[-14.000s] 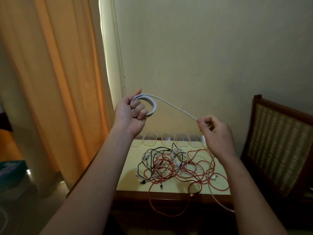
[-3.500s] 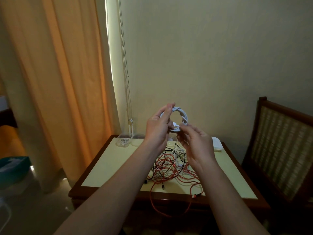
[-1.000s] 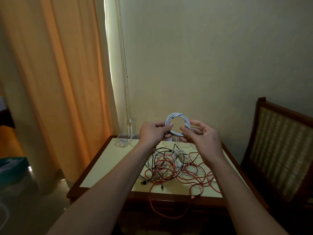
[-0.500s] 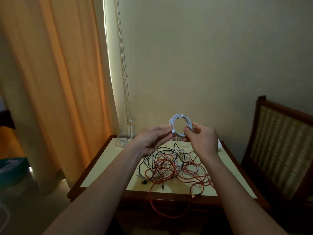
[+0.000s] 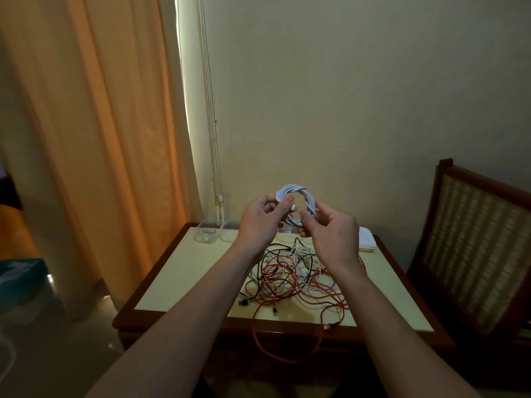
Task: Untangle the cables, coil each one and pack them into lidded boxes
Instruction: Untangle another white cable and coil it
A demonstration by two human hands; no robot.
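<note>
Yellow-topped counter (image 5: 201, 268): red-black-white tangle (image 5: 290, 274) at centre, clear boxes (image 5: 205, 235) toward 11 o'clock. The left hand (image 5: 260, 222) pinches the white coil (image 5: 296, 193) at its 10 o'clock and the right hand (image 5: 330, 234) grips its 4 o'clock, above the tangle. Judgement: keep the pinch firm so the turns don't spring, tuck the loose end through the loops, then box it

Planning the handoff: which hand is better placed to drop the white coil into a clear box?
Left, probably: the left hand pinches the white coil, and a clear box sits left of it.
</note>
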